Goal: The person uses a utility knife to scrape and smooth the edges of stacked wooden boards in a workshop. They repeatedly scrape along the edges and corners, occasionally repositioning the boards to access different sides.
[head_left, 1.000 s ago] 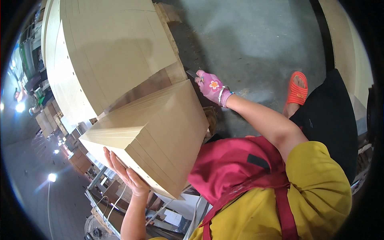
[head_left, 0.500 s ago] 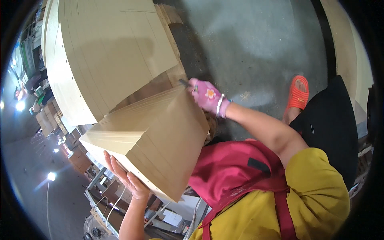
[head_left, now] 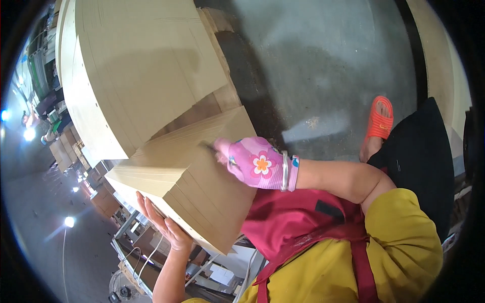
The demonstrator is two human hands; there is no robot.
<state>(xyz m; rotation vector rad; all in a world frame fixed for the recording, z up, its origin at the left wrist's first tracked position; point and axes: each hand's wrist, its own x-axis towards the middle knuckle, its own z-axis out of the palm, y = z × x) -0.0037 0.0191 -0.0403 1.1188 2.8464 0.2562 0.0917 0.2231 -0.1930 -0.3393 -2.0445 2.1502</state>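
Observation:
A thick stack of tan cardboard sheets (head_left: pixel 212 202) stands in front of me, its layered edges showing along the fold. Against its pale left side lies my left hand (head_left: pixel 164 224), bare, with the fingers stretched out flat. My right hand (head_left: pixel 255 164) wears a pink glove with a flower print and a silvery band round the wrist. It is closed over the stack's upper face, near the far right corner. A small dark tool (head_left: pixel 208 146) pokes from its fingertips, too blurred to tell its kind.
Beyond stands a larger stack of cardboard sheets (head_left: pixel 151 65), on what looks like a wooden pallet (head_left: pixel 227 96). Grey concrete floor (head_left: pixel 323 60) stretches to the right, where my foot wears an orange sandal (head_left: pixel 380 118). A metal frame with cables (head_left: pixel 134 257) is at lower left.
My right hand has moved from the stack's far right corner nearer to me and left, over the upper face, carrying the dark tool. The left hand stays against the side.

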